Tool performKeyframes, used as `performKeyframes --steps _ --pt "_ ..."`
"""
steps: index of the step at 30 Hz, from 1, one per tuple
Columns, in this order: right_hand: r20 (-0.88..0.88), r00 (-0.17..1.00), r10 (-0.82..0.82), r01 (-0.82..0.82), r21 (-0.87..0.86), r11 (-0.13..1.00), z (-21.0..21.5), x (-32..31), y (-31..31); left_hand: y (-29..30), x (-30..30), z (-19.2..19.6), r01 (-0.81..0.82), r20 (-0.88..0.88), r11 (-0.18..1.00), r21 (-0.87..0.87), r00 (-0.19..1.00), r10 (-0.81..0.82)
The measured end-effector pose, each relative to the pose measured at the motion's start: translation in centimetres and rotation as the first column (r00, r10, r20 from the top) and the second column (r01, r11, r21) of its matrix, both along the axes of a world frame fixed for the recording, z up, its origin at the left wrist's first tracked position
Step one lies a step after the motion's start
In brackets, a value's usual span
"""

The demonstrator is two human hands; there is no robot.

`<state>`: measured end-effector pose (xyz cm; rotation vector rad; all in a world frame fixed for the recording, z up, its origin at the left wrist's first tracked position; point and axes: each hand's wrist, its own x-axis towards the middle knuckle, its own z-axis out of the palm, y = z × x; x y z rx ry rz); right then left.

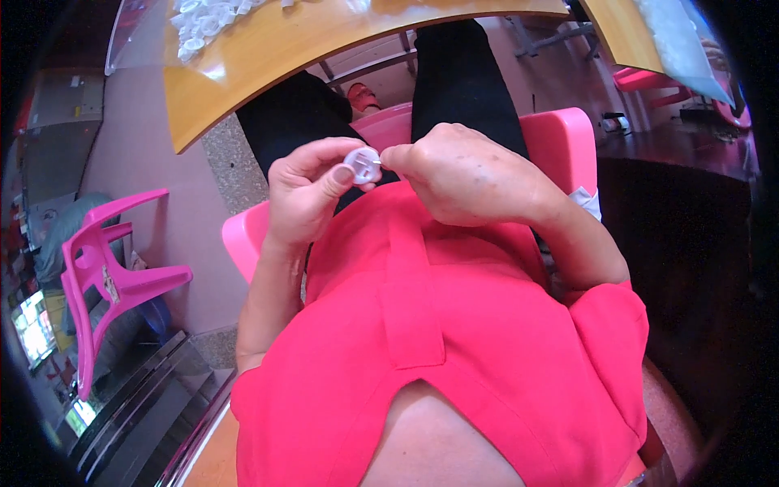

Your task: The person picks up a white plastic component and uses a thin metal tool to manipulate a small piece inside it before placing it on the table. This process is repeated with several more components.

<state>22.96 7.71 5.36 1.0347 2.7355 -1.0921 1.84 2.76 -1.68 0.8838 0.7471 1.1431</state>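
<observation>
A small round white plastic piece [362,165], like a shallow cap with raised parts inside, is held over my lap. My left hand [312,183] pinches its rim between thumb and fingers, its inner face turned up. Close against the right edge of the piece is my right hand [471,174], its fingers curled and pressed together. A tiny pale tip [376,162] shows at its fingertips; whether it belongs to the round piece or is separate, I cannot tell. My right palm and most of its fingers are hidden.
Ahead is a wooden table [324,50] with a heap of small clear plastic parts [207,23] at its far left. A pink chair [560,146] is under me. Another pink plastic chair [109,276] stands at the left. At the upper right, a clear bag [682,45] lies on a second tabletop.
</observation>
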Motion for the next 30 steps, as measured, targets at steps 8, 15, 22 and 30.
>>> performKeyframes --steps 8,15,22,30 --pt "-0.115 0.991 -0.074 0.088 0.128 0.988 0.3 -0.6 -1.5 0.2 -1.3 0.1 -0.007 0.006 0.999 0.037 1.0 0.007" --pt "-0.105 0.99 -0.092 0.107 0.147 0.983 0.0 -1.0 -1.7 0.4 -0.8 0.1 -0.021 -0.006 0.995 0.102 1.0 0.022" --pt "-0.417 0.855 -0.307 0.249 -0.188 0.95 -2.1 -1.5 -1.0 0.3 -0.3 0.8 -0.133 0.117 0.988 -0.074 0.983 0.141" --pt "-0.338 0.783 -0.522 0.268 -0.573 0.774 -2.2 -2.8 -1.2 0.2 -0.4 0.7 -0.195 0.115 0.981 0.0 0.974 0.194"
